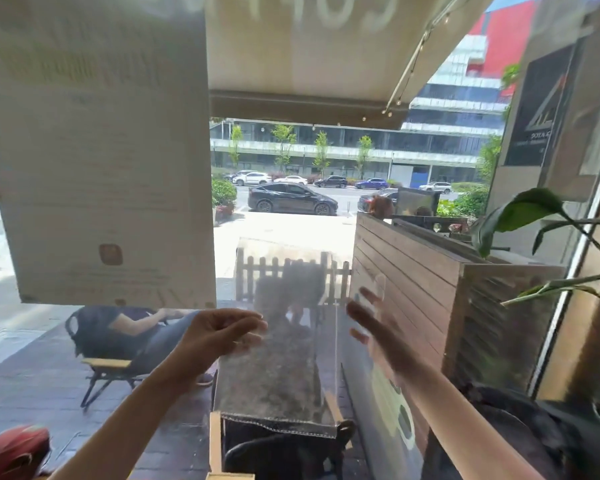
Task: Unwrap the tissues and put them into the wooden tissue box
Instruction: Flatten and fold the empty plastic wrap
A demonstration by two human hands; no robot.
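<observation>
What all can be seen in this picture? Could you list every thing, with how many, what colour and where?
Plastic wrapper: one, clear and slightly frosted, held up in the middle between both hands.
Paper notice: one, pale cream, stuck on the window, upper left.
Awning: one, beige, top centre outside.
Black car: one, parked on the street, centre.
Other cars: several, white, dark and blue, further down the street.
Wooden planter box: one, brown slats, right of centre.
Plant leaves: green, right edge.
Seated person: one, dark clothes, in a chair outside, lower left.
Picket fence: one, light wood, seen behind the wrapper.
Left hand: pinches the wrapper's left edge.
Right hand: fingers spread against the wrapper's right side.
</observation>
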